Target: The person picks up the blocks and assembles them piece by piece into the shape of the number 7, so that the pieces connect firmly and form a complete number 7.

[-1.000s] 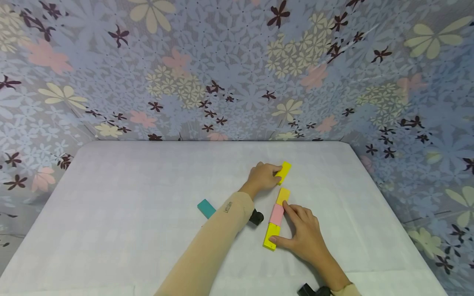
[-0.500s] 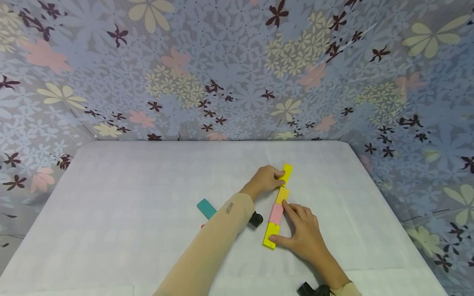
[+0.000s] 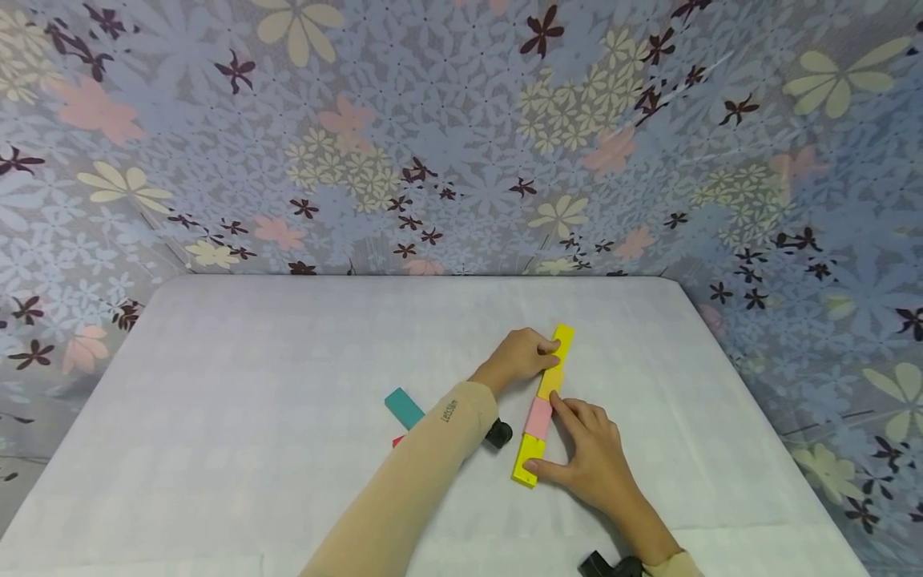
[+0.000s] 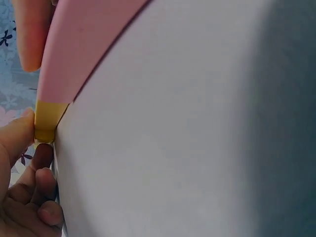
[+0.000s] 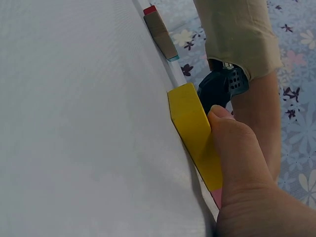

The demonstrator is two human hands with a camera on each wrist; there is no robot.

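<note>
A row of flat blocks runs away from me on the right half of the table in the head view. A yellow block (image 3: 530, 461) is nearest, followed by a pink block (image 3: 538, 418), an amber-yellow block (image 3: 551, 383) and a far yellow block (image 3: 566, 336). My left hand (image 3: 521, 353) pinches the far yellow block from its left side; its end seems to meet the amber one. With its thumb on the near yellow block and index finger by the pink block's far end, my right hand (image 3: 594, 449) steadies the row. The thumb (image 5: 242, 153) lies against the yellow in the right wrist view.
A teal block (image 3: 404, 408) lies left of the row, with a red piece (image 3: 398, 441) mostly hidden by my left sleeve (image 3: 411, 481). Black wrist cameras (image 3: 499, 433) sit close to the white tabletop (image 3: 252, 385). Flower-patterned cloth (image 3: 461, 144) rises behind the table.
My left hand has brought the far yellow block nearer and slightly right, closing its gap to the amber block. The right hand has stayed in place.
</note>
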